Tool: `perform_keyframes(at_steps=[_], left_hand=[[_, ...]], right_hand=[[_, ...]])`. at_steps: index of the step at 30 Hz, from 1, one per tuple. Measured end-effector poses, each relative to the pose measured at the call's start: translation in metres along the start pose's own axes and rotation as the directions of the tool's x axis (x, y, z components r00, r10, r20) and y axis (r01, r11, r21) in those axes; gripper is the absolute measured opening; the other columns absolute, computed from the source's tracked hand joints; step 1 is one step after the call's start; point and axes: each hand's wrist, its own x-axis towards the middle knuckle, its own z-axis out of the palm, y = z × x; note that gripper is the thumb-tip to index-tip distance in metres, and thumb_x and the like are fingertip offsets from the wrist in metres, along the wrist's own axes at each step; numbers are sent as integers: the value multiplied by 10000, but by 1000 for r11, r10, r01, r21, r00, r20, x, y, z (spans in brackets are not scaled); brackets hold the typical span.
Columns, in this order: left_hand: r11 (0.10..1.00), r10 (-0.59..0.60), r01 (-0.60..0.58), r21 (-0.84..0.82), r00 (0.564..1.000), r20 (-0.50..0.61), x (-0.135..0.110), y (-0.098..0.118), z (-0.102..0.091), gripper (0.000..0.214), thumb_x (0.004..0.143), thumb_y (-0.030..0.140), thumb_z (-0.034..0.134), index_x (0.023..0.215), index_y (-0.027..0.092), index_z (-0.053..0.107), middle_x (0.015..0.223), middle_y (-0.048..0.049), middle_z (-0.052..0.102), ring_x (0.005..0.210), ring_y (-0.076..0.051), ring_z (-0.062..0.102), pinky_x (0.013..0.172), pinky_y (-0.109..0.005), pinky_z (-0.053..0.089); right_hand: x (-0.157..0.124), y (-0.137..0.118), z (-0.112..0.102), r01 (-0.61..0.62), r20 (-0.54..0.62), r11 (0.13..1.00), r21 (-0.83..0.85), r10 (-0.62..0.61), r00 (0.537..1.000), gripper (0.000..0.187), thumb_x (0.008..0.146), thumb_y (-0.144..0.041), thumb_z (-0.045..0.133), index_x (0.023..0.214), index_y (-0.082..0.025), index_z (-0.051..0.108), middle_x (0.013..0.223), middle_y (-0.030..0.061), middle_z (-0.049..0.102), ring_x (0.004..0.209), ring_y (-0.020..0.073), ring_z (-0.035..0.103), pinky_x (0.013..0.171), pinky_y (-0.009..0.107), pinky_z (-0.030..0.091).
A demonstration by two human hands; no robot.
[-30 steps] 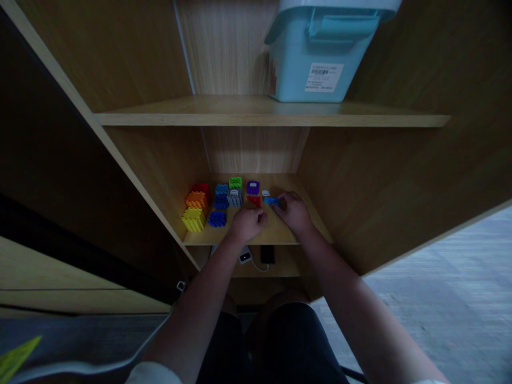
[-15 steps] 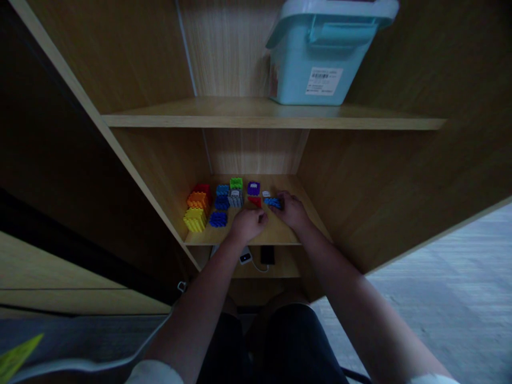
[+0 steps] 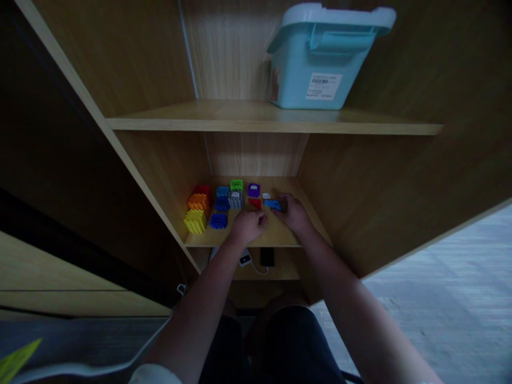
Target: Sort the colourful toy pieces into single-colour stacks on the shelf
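Note:
My right hand (image 3: pixel 295 213) is at the right of the middle shelf, thumb and fingers closed around the right end of a small stack of light blue plastic pieces (image 3: pixel 272 204). Curled near the shelf's front is my left hand (image 3: pixel 248 226); whatever its fingers may hold is hidden. Between and behind the hands lie a red piece (image 3: pixel 255 203), a purple stack (image 3: pixel 253 190) and a small white piece (image 3: pixel 266 196). To the left stand stacks of similar pieces: grey (image 3: pixel 236 200), green (image 3: pixel 237 184), dark blue (image 3: pixel 218 221), yellow (image 3: pixel 196 221), orange (image 3: pixel 198 201) and red (image 3: pixel 203 191).
A light blue lidded bin (image 3: pixel 310 69) stands on the upper shelf (image 3: pixel 224 124). Below the middle shelf (image 3: pixel 276 234) lie a white device (image 3: pixel 245 260) with a cable and a black box (image 3: pixel 267 256). Wooden cabinet sides (image 3: pixel 360 186) flank the shelves.
The view has tilted slightly, so the shelves sit a little lower. Both hands and the plastic pieces keep almost the same places.

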Motion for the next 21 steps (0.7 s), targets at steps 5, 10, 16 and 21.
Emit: perform_keyframes(at_steps=[5, 10, 16, 21], left_hand=[[1000, 1, -1, -16, 1000, 8, 1, -3, 3, 329, 1056, 377, 521, 981, 229, 806, 963, -100, 830, 864, -243, 758, 762, -331, 474], [1000, -18, 18, -8, 1000, 14, 2, -2, 3, 311, 1051, 378, 541, 1026, 238, 817, 972, -97, 827, 884, -246, 752, 778, -325, 491], [1000, -23, 23, -2, 1000, 18, 1, 0, 0, 321, 1054, 387, 536, 1032, 244, 822, 980, -95, 827, 895, -244, 753, 776, -319, 495], [1000, -19, 19, 6, 999, 29, 1, 0, 0, 306, 1044, 383, 549, 1031, 241, 820, 986, -95, 828, 901, -247, 755, 776, -320, 487]], right_hand=[[-2, 6, -1, -32, 22, 995, 91, 30, 999, 519, 853, -394, 831, 1299, -259, 602, 1121, 90, 785, 1016, 289, 757, 910, 442, 601], [-1, 10, 2, -32, 15, 992, 121, 31, 999, 494, 862, -379, 808, 1295, -267, 598, 1102, 72, 782, 979, 272, 751, 895, 433, 595], [-2, 8, 0, -33, 11, 987, 157, 31, 999, 479, 861, -375, 797, 1281, -264, 595, 1076, 65, 775, 979, 275, 744, 900, 436, 589], [-2, 8, 0, -43, 13, 987, 153, 41, 999, 470, 863, -366, 787, 1282, -260, 600, 1069, 63, 774, 946, 266, 742, 886, 427, 587]])
